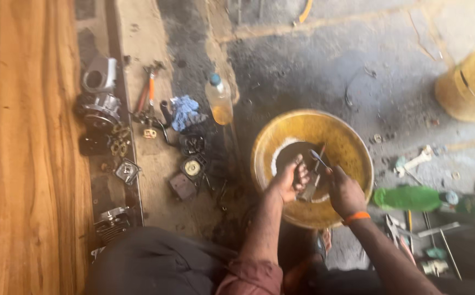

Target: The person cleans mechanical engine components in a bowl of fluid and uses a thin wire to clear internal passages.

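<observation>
Both hands were over the yellow basin on the stained floor, right in front of the person's knees. The left hand had its fingers curled round a small dark metal part, gripping it from the left. The right hand, an orange band on the wrist, pinched a thin brush whose tip pointed up and left above the part. Dark liquid sat in the basin under them, with a pale ring at its edge.

Around it, plenty of clutter. Left of the basin stood a clear bottle with a blue cap and amber liquid low inside, near a crumpled blue rag. Orange-handled pliers lay further left, and engine parts crowded the edge of the wooden board. Small square covers lay between the rag and the person's lap.

On the right, a green bottle lay on its side just beside the basin's rim, with tools below it. A yellow drum stood well apart at the upper right. Nothing stood between the hands and the part.
</observation>
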